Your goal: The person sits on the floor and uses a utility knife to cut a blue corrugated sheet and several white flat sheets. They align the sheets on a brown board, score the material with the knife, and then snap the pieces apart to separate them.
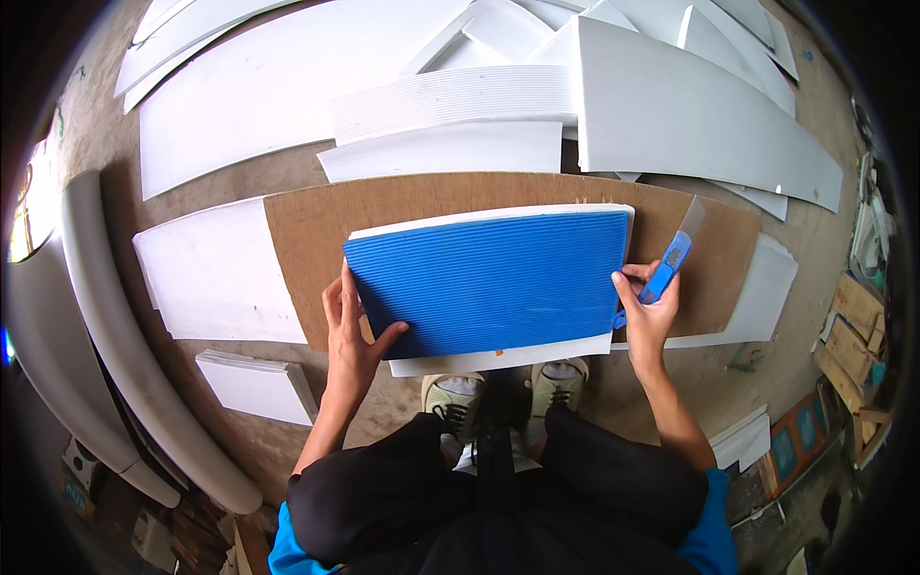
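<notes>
A blue ribbed sheet (489,283) lies on a stack of white panels (498,359), on top of a brown board (316,230) on the floor. My left hand (350,335) rests flat on the blue sheet's left edge, thumb spread along its near corner. My right hand (647,311) sits at the sheet's right edge and grips a blue utility knife (669,268) with its long blade (692,218) pointing up and away. My feet in pale sneakers (455,393) stand just below the stack.
Many white panels (690,115) lie spread over the concrete floor beyond the board. A small white stack (257,385) lies near left. Curved grey mouldings (115,364) run along the left. Wooden frames (848,335) sit at the right.
</notes>
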The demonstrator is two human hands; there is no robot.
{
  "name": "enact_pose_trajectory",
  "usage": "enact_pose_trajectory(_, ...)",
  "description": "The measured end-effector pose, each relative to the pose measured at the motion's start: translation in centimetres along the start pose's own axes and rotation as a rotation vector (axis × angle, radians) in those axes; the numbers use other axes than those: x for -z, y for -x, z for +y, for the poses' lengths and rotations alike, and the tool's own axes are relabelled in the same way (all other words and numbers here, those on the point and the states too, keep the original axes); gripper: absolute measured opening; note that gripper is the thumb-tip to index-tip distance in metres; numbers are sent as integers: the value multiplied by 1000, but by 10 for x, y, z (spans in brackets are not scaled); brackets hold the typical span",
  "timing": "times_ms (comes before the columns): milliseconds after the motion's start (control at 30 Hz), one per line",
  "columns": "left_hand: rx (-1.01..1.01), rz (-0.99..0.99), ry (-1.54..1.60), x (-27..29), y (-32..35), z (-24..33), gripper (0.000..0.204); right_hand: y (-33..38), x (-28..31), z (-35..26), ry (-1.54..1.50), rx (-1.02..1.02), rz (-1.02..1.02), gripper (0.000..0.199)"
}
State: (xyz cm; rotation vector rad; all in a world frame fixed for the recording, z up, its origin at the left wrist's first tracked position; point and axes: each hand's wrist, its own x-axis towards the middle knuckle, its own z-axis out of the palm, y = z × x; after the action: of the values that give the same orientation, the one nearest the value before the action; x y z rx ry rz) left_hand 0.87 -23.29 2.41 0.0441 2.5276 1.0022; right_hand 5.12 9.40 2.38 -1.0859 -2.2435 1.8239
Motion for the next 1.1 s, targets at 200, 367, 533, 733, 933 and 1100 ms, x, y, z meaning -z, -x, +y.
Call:
enact_pose_trajectory(200, -11, 3, -30, 2, -1, -1, 99, -1, 0, -1, -4, -5, -1, 35)
enact_pose_trajectory(367, -29, 11, -40, 0, -2, -3, 99, -1, 0, -1, 6, 6, 8, 36)
enact_pose_trajectory(533, -51, 20, -27, 1, -4, -2, 99, -3, -1, -1, 4, -1, 1, 37)
enact_pose_trajectory(733, -35, 20, 35, 3, -7, 3, 96, -4, 2, 4, 65, 37, 8, 37)
enact_pose_trajectory(933, 24, -35, -58, 1, -2, -9, 100, -3, -1, 1, 130, 23, -16, 37)
enact_pose_trajectory(1100, 20, -36, -118, -4, -1, -10, 105, -6, 2, 9, 150, 75, -52, 35)
